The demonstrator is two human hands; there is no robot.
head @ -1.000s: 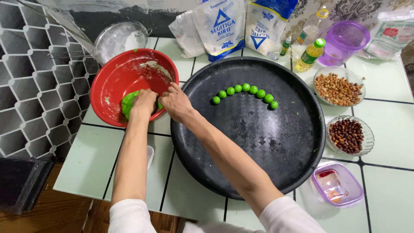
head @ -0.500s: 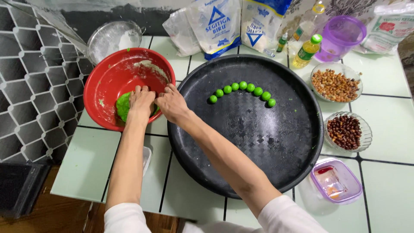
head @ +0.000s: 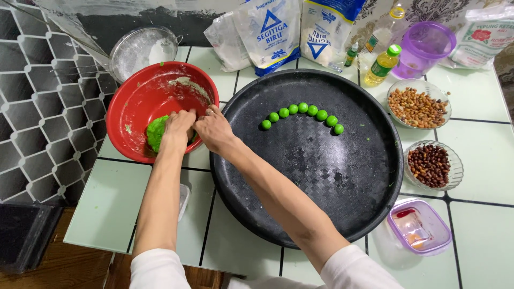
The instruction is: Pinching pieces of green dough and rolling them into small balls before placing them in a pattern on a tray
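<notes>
Both the left hand (head: 179, 124) and right hand (head: 213, 128) grip the green dough (head: 156, 132) inside the red bowl (head: 140, 93), whose overhang at the table (head: 107, 206) edge risks tipping under pressure

Bright, even overhead light falls on the pale green tiled desk (head: 482, 160), with soft shadows under the arms. Mild glare sheens the round black textured tray (head: 321, 176). Focus is sharp; the edges bow slightly.
</notes>
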